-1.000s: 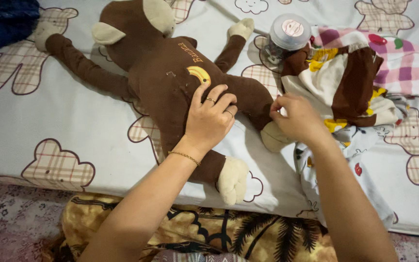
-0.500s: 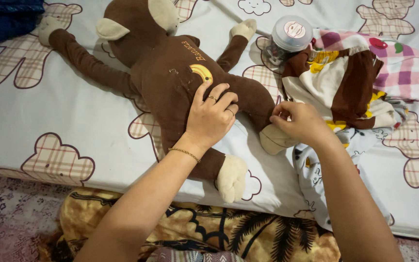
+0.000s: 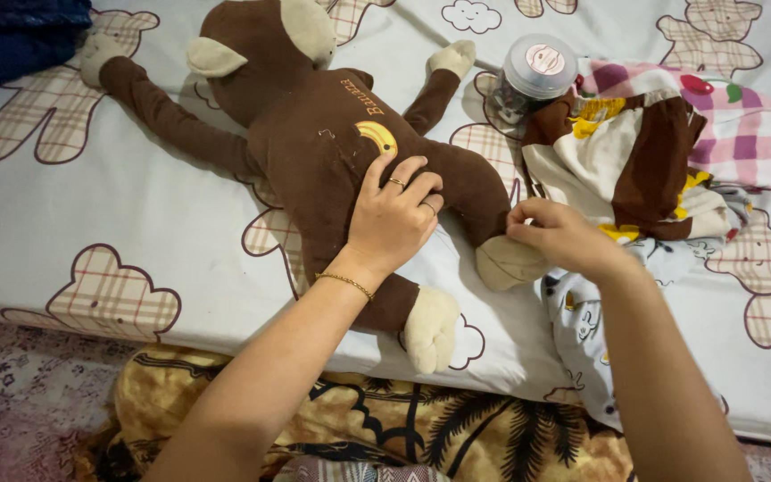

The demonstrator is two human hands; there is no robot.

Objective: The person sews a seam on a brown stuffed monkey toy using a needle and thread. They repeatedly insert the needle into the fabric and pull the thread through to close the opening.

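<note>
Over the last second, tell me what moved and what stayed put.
The right hand drifted down and to the right, fingers pinched, away from the plush monkey's leg toward the folded cloths. The left hand stayed pressed on the monkey's body; the jar did not move.

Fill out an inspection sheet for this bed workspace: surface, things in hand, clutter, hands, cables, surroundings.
Surface: bed sheet, white with checked bear and cloud prints.
Things in hand: brown plush monkey lying face down, limbs spread, cream feet and ears, yellow banana patch on its back.
Clutter: folded cloths, brown, white, yellow and pink check, to the right; clear round jar with grey lid beside them; dark blue fabric at top left.
Hands: left hand pressed on the monkey's lower back, rings and a bracelet on it; right hand pinched shut near the monkey's leg, what it pinches too small to tell.
Cables: nothing seen.
Surroundings: patterned gold blanket and rug below the bed edge.
</note>
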